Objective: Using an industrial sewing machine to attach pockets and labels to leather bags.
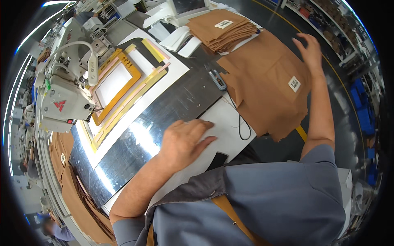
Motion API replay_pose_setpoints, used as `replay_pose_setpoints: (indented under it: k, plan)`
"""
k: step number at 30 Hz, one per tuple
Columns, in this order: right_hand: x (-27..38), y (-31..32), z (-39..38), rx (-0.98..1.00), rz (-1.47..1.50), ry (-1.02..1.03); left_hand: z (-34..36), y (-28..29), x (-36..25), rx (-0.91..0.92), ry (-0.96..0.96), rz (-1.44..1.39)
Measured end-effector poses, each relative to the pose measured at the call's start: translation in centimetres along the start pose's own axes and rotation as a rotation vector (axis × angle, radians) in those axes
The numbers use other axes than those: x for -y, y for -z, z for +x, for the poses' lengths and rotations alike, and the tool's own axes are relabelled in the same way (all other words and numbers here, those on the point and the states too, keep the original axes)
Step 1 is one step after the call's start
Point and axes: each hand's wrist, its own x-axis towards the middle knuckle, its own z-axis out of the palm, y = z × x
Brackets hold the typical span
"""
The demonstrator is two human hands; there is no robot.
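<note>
My left hand [182, 141] hovers over or rests on the white table edge [223, 123] beside the shiny metal plate [164, 110]; whether it touches cannot be told. Its thumb stands apart from the fingers and nothing is in it. At the far right, my right hand [310, 51] is raised past the edge of a brown fabric piece [266, 78], fingers curved and apart, empty. That cloth bears a small white label [294, 84] and hangs over the table's right side. A grey thread snipper or cutter [217, 80] with a dark cord lies against its left edge.
On the left stands a sewing machine [67, 102] with a yellow frame [133, 78] under its head. A stack of brown labelled pieces [221, 28] lies at the back. More brown cloth [78, 197] hangs at the left edge. Shelves [324, 24] and blue bins [363, 106] line the right.
</note>
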Motion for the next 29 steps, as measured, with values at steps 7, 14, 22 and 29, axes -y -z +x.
replay_pose_setpoints:
  k: [7,14,22,29]
  plan:
    - [28.4,-8.3,1.6,0.424,0.669,0.585,-7.3,5.6,3.3,-0.130,0.419,0.110]
    - [39.6,-14.6,4.4,0.447,0.349,0.673,-12.5,8.1,4.5,-0.287,0.649,0.160]
    - [42.0,-13.8,5.8,0.527,0.099,0.753,-13.6,9.4,7.1,-0.312,0.684,0.167]
    - [40.2,-12.9,6.3,0.530,0.697,0.449,-11.6,9.5,7.7,-0.352,0.720,0.093]
